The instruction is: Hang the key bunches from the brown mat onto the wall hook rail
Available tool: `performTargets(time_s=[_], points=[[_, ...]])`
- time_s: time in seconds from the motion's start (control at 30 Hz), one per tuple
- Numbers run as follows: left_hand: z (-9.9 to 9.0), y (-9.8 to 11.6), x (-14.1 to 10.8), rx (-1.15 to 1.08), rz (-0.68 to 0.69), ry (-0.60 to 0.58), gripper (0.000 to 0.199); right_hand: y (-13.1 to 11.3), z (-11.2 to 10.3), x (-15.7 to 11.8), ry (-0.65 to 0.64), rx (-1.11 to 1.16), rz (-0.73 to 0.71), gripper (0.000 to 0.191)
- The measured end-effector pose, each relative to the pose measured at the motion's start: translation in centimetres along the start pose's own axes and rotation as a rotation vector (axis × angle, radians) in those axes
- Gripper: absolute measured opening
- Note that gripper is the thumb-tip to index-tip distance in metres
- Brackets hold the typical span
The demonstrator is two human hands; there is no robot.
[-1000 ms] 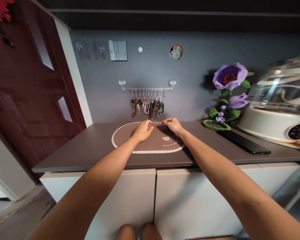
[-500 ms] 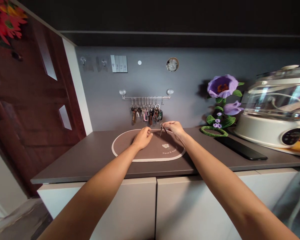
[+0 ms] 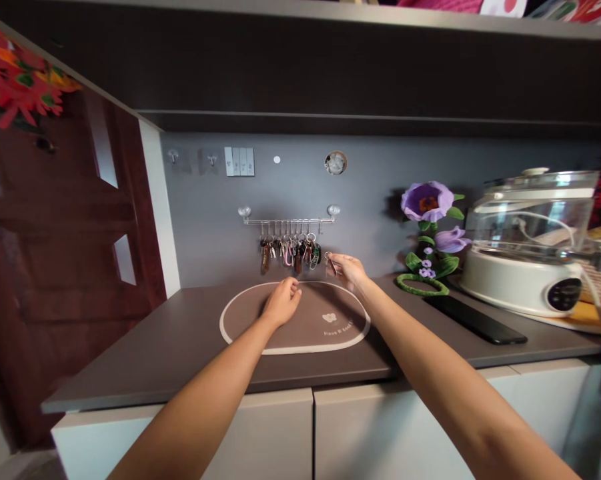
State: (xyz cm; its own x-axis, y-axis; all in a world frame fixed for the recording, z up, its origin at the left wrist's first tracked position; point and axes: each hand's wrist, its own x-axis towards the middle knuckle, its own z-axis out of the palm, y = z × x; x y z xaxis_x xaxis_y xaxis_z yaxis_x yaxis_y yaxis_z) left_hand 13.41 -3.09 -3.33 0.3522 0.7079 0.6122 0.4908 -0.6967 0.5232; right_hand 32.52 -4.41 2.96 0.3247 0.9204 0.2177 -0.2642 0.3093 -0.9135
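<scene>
My right hand (image 3: 347,268) pinches a small key ring (image 3: 329,255) with keys on it, just right of the hanging bunches and below the rail's right end. Several bunches of keys (image 3: 290,251) hang from hooks on the clear rail (image 3: 290,221), which is fixed to the grey wall. My left hand (image 3: 283,301) rests over the brown oval mat (image 3: 280,339), its fingers curled together; whatever is between them, if anything, is hidden.
A purple flower ornament (image 3: 427,201) stands at the right, by a black phone (image 3: 475,320) and a white appliance with a clear top (image 3: 523,280). A dark shelf (image 3: 300,73) overhangs the counter (image 3: 180,353). Red flowers (image 3: 25,87) hang at upper left.
The view has tilted upward, showing more of the shelf. My right hand has risen off the mat with the keys, closer to rail height. My left hand stays over the mat.
</scene>
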Motion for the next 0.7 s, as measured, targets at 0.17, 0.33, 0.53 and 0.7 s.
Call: performTargets(time_s=[0.17, 0.33, 0.53, 0.7], points=[[0.0, 0.2, 0.0, -0.011, -0.012, 0.007, 0.02, -1.9, 1.2, 1.8, 0.041, 0.064, -0.035, 0.009], [0.1, 0.1, 0.0, -0.028, -0.02, 0.018, 0.02, -3.3, 2.7, 3.8, 0.084, 0.02, -0.057, 0.01], [0.1, 0.1, 0.1, -0.021, -0.029, 0.008, 0.02, -3.6, 3.5, 5.8, 0.088, -0.019, -0.094, 0.014], [0.1, 0.2, 0.0, -0.021, -0.028, 0.009, 0.02, -3.3, 3.7, 6.7, 0.099, -0.044, -0.094, 0.013]])
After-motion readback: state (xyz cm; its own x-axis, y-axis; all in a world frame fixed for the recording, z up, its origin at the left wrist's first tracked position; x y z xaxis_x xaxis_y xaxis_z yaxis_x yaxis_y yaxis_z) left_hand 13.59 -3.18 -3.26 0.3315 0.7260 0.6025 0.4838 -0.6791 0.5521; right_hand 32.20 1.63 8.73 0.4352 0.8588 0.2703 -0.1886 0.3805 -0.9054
